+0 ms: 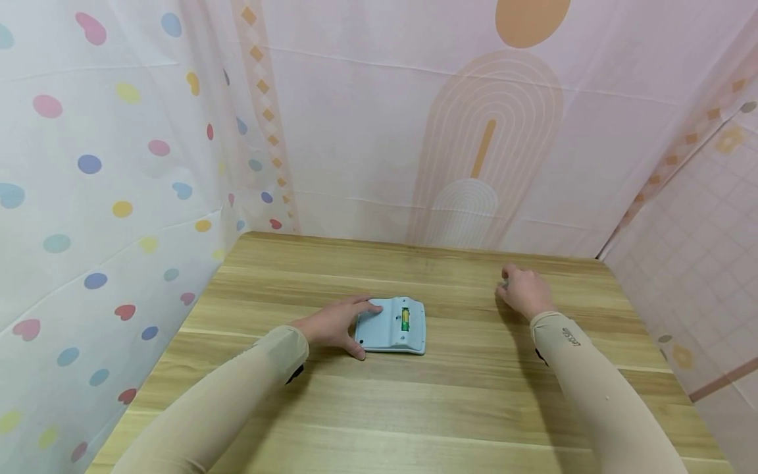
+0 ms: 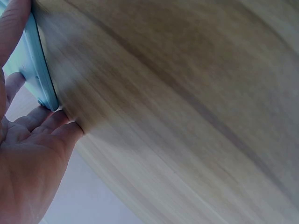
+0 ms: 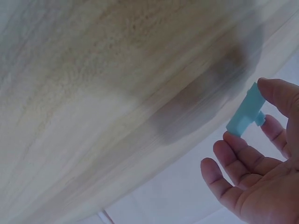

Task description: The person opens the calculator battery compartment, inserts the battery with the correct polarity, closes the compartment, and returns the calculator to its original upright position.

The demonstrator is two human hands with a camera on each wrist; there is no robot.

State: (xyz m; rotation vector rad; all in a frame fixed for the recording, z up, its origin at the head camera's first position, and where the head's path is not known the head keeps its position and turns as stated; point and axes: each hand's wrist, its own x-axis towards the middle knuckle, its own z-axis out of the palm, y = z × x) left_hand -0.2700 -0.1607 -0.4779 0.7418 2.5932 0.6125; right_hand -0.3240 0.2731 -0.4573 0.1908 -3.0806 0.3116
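A light blue calculator-like device [image 1: 379, 327] lies back side up on the table, its battery compartment uncovered. A green and yellow battery [image 1: 405, 319] sits inside the compartment. My left hand [image 1: 334, 327] holds the device by its left end, thumb at the near edge and fingers at the far side and on top. In the left wrist view the device's edge [image 2: 41, 65] shows between thumb and fingers. Off to the right, my right hand [image 1: 526, 291] pinches a small light blue battery cover [image 3: 246, 111] with a little tab, raised over the table in the right wrist view.
The wood-grain table [image 1: 450, 408] reaches back to a pale pink patterned curtain [image 1: 355, 131]. A white curtain with coloured dots [image 1: 106, 217] hangs along the left side, and a checked pink one [image 1: 705, 250] along the right.
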